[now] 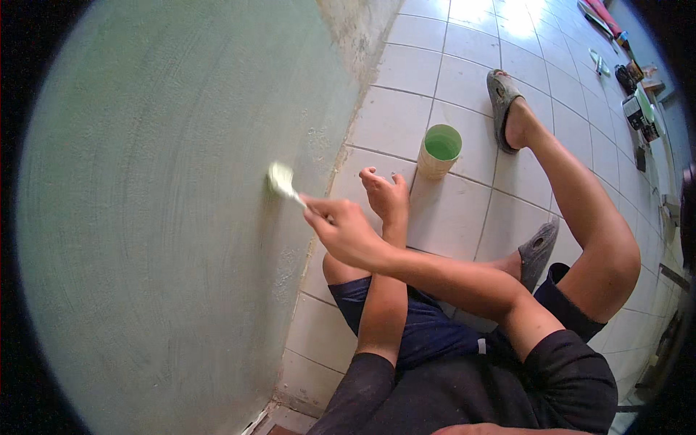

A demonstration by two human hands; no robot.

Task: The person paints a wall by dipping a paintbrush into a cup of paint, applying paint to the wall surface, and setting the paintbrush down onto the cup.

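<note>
My right hand [343, 231] grips the thin handle of a paintbrush [283, 180], its arm crossing over my left forearm. The pale, paint-coated brush head is blurred and lies at the surface of the green-painted wall [179, 217]; whether the bristles touch it I cannot tell. My left hand [387, 194] is raised over the floor with thumb and fingers apart and slightly curled, nothing in it. Just beyond that hand an upright cylindrical container [435, 166] stands on the tiles, with green paint inside.
Bare, stained plaster [361, 32] borders the green paint at the top. White floor tiles [451, 217] meet the wall's foot. My feet wear grey clogs [503, 111]. Along the far right lie a paint tub [639, 111], a dark bundle [625, 79] and other items.
</note>
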